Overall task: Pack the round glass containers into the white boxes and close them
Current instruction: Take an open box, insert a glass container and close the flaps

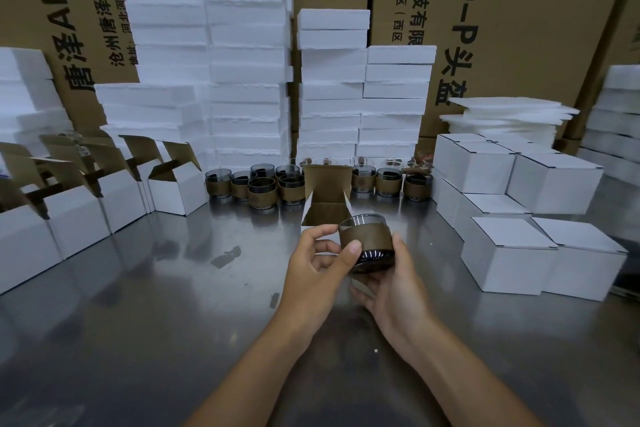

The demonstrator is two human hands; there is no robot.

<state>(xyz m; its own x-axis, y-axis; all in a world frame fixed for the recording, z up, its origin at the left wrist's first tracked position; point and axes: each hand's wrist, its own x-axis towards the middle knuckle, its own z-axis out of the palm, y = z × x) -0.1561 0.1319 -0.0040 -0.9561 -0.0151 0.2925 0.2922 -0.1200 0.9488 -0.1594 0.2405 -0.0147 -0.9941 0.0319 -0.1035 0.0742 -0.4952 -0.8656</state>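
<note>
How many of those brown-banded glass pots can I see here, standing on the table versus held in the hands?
Standing glass containers on the table: 9
Held glass container, in left hand and right hand: 1
Total: 10 in view; the open white box may hide more.

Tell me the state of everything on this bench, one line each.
Held container: tilted, gripped by left hand and right hand, unpacked.
Front box: open, lid up.
Back-row containers: upright, unpacked.
Left boxes: open, flaps up.
Right boxes: closed, stacked.
</note>
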